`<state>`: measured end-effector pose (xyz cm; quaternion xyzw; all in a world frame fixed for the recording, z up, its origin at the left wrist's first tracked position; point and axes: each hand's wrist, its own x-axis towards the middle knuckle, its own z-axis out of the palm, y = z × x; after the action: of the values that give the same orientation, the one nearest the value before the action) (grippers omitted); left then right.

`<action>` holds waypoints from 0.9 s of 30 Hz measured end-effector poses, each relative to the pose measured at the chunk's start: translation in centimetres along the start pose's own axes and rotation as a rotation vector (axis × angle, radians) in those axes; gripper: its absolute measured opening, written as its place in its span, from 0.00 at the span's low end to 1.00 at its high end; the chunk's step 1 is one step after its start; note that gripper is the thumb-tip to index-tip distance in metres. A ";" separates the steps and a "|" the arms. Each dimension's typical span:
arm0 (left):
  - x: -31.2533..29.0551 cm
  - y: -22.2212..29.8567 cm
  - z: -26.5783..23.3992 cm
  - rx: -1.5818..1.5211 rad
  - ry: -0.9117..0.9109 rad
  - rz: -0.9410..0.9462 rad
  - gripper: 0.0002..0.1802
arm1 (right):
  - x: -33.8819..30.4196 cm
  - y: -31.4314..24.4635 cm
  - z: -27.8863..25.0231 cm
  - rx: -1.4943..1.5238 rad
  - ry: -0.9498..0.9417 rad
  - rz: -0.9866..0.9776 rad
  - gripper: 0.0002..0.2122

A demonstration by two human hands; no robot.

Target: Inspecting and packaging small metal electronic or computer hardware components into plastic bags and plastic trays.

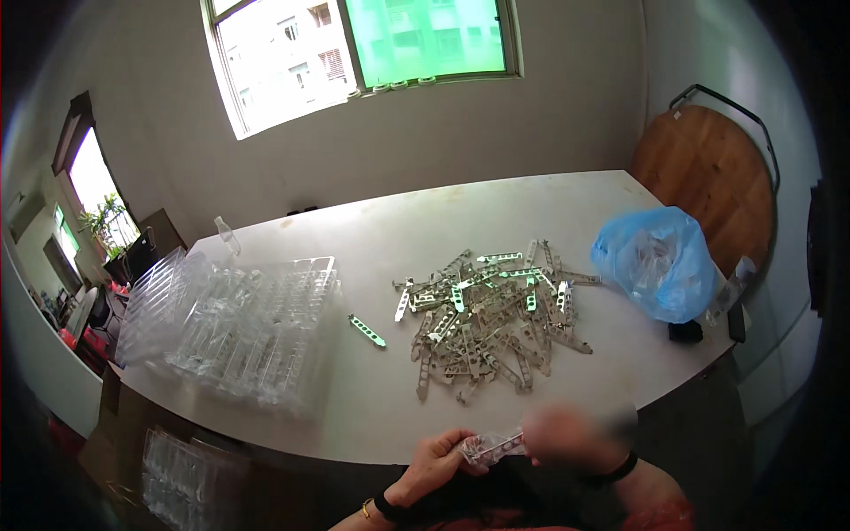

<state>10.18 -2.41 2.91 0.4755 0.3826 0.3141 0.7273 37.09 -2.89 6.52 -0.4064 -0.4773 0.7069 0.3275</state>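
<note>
Metal strip (508, 444), part-covered by crumpled clear wrap (472, 450), located on the near side of the pile (496, 327). Pinched at the left end by the left hand (434, 462), with fingers bent around wrap and contents, presumably against slipping. Met at the opposite end by the right hand (571, 440); too blurred there to tell whether gripped or merely touched. Held crosswise between both, probably for steadiness, and close to the pile, likely for short reach. To left of the pile, clear trays (297, 376) bunched together, apparently to save room; between these and the pile, one loose strip (367, 330), set apart. To right of the pile, blue bag (683, 296) with clear plastic inside. Looks slim, straight and greyish; shows openings in a row; partly obscured by creases.
</note>
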 end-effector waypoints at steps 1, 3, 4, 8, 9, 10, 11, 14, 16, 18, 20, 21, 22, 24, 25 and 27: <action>0.1 -0.3 0.0 0.038 -0.002 0.030 0.14 | 0.1 0.0 0.0 0.009 0.003 -0.011 0.07; 0.2 -1.1 0.1 0.107 -0.008 0.077 0.14 | 0.2 0.2 0.0 0.035 0.012 -0.022 0.07; 0.2 -1.6 0.3 0.160 0.026 0.108 0.13 | 0.3 0.3 0.0 0.047 0.019 -0.025 0.07; -0.1 -1.7 0.9 0.328 0.119 0.121 0.11 | 0.1 0.6 -0.2 0.070 0.074 -0.023 0.07; -0.2 -1.6 1.0 0.358 0.133 0.095 0.11 | 0.0 0.7 -0.3 0.071 0.093 -0.017 0.07; -0.2 -1.7 1.1 0.347 0.134 0.115 0.11 | -0.1 0.8 -0.3 0.096 0.105 -0.024 0.07; -0.3 -1.8 1.4 0.338 0.138 0.136 0.11 | -0.1 0.9 -0.4 0.121 0.112 -0.032 0.07; -0.6 -2.0 1.9 0.307 0.154 0.171 0.11 | -0.5 0.5 0.0 0.165 0.204 -0.024 0.06; -1.2 -1.8 2.2 0.325 0.181 0.210 0.11 | -0.7 0.2 0.2 0.160 0.264 -0.032 0.06; -1.9 -1.1 2.3 0.376 0.212 0.274 0.11 | -1.2 -0.1 0.0 0.124 0.311 -0.061 0.06; -2.1 -0.5 1.5 0.340 0.207 0.315 0.10 | -1.8 -0.5 -0.1 0.131 0.317 -0.106 0.05; -2.2 -0.1 1.3 0.322 0.208 0.336 0.10 | -2.0 -0.7 0.0 0.134 0.317 -0.128 0.05; -2.4 0.4 1.3 0.333 0.208 0.350 0.10 | -2.3 -0.9 0.1 0.145 0.322 -0.145 0.05; -2.8 1.6 1.4 0.351 0.207 0.382 0.09 | -2.7 -1.3 0.4 0.163 0.332 -0.180 0.05; -3.0 1.9 1.3 0.310 0.236 0.380 0.08 | -3.0 -1.3 0.4 0.145 0.370 -0.221 0.05; -3.4 2.7 0.9 0.234 0.296 0.377 0.07 | -3.5 -1.3 -0.3 0.114 0.438 -0.309 0.05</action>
<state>8.91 -4.68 6.50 0.5680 0.4232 0.4639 0.5321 39.05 -5.31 8.61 -0.4528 -0.4108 0.5696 0.5493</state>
